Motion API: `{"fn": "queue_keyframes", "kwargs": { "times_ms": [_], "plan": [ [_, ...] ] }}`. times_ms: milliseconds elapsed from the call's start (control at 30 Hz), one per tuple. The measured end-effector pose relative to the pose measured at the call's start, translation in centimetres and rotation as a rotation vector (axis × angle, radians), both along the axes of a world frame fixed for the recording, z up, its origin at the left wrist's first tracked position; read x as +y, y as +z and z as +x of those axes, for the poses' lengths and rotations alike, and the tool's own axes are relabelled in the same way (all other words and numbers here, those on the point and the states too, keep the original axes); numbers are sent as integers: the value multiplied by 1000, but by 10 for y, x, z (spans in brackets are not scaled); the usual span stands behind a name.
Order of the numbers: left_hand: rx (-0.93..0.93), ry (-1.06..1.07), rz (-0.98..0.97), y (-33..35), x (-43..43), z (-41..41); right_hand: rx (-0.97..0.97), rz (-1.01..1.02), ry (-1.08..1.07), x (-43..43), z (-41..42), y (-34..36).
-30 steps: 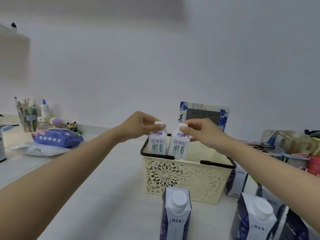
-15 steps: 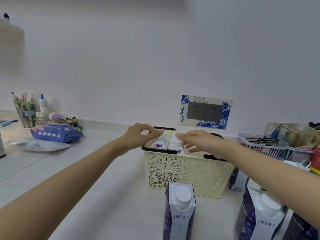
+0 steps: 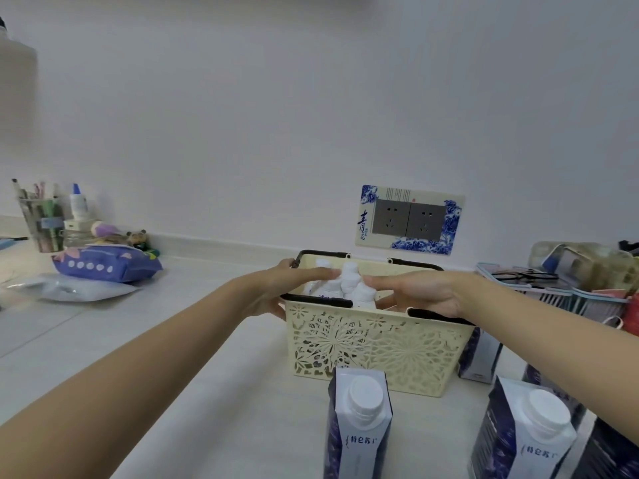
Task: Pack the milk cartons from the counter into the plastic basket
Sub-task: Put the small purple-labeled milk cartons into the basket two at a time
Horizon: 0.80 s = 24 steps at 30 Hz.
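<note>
A cream plastic basket [image 3: 380, 344] with black handles stands mid-counter. Inside it stand several small white milk bottles [image 3: 351, 283], only their tops showing above the rim. My left hand [image 3: 290, 288] reaches over the basket's left rim with fingers stretched flat, fingertips at a bottle cap. My right hand [image 3: 425, 292] lies over the near handle, fingers extended toward the bottles, holding nothing. On the counter in front stand dark purple milk cartons with white caps: one [image 3: 359, 423] near the middle, one [image 3: 525, 437] at the right, and another [image 3: 480, 357] behind my right forearm.
A pen cup [image 3: 41, 223], a glue bottle [image 3: 79, 202] and a purple pouch [image 3: 103, 264] sit at the back left. A wall socket [image 3: 409, 219] is behind the basket. Wire trays with glasses [image 3: 525, 276] crowd the right side.
Both hands lowered the two white bottles into the basket and let go; the fingers now lie stretched out above the bottle tops. The view has tilted slightly upward.
</note>
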<state>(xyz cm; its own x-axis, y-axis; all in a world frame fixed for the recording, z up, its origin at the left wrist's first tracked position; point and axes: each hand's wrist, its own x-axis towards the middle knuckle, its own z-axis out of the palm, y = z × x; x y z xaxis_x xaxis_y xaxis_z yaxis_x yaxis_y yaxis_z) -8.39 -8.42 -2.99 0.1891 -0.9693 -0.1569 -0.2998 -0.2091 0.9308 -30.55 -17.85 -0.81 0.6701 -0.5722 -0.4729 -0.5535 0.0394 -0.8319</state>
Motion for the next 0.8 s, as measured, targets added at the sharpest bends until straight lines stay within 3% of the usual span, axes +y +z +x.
{"fn": "queue_keyframes", "kwargs": {
  "times_ms": [300, 633, 733, 800],
  "plan": [
    [88, -64, 71, -12, 7, 15, 237, -221, 23, 1, 20, 1],
    [30, -18, 63, -4, 13, 6, 321, -390, 14, 9, 15, 1],
    [34, 108, -112, -2, 21, 2, 164, -555, -25, 22, 4, 10],
    [-77, 217, -324, 4, 35, -5, -15, -645, -47, 37, -10, 23]
  ]
}}
